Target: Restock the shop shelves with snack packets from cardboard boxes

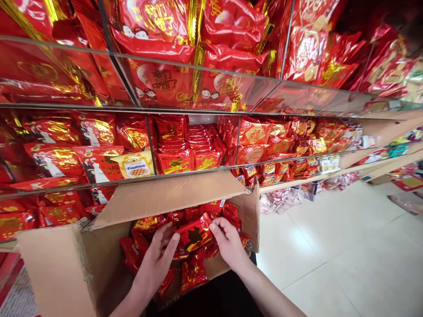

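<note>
An open cardboard box (49, 268) holds many loose red packets with gold print. Over them, between my hands, is one red packet (194, 233) with a dark figure on its front. My right hand (229, 242) pinches this packet's right end between thumb and fingers. At its left end is my left hand (158, 255), thumb and fingers apart, close to the packet's edge; whether it touches is hard to tell.
Behind the box rise shelves with clear dividers, full of red packets. A yellow cookies packet (135, 164) lies on the middle shelf. Neat stacks of red packets (175, 162) stand beside it. Pale floor tiles (317, 246) show at right.
</note>
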`<action>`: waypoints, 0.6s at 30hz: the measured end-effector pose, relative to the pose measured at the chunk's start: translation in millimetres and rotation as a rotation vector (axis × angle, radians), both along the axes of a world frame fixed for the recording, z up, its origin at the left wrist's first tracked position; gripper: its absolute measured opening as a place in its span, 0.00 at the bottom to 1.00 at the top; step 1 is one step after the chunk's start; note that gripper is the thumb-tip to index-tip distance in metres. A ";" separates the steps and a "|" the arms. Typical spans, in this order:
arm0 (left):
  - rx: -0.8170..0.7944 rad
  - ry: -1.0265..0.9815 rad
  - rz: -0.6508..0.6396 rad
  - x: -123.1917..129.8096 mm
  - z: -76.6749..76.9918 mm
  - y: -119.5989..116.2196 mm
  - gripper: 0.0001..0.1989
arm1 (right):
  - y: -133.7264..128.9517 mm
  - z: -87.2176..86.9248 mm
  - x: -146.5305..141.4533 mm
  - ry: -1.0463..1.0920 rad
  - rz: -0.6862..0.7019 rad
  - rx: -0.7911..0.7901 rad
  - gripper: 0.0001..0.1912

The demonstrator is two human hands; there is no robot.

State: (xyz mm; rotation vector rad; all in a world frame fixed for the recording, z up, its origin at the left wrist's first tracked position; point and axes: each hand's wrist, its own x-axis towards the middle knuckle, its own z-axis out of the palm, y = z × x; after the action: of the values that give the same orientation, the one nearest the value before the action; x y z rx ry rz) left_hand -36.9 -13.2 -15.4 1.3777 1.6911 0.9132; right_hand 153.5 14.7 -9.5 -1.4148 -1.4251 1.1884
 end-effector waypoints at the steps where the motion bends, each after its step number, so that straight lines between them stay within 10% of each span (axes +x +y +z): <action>1: -0.023 -0.055 0.017 5.8 3.2 0.5 0.22 | -2.5 3.1 -2.1 0.159 -0.036 -0.084 0.12; 6: -0.023 -0.161 0.067 25.7 19.1 1.1 0.20 | -9.5 4.0 -21.4 0.492 -0.126 -0.233 0.17; 18: 0.215 0.146 0.083 13.7 32.0 -10.6 0.15 | -16.7 1.5 -33.3 -0.106 -0.176 0.223 0.18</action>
State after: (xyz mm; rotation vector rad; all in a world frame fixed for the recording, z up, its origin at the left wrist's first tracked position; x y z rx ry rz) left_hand -23.2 -23.8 16.6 1.5573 1.8126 1.0910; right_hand 120.2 -2.0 -8.0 -1.4302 -1.4244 0.8283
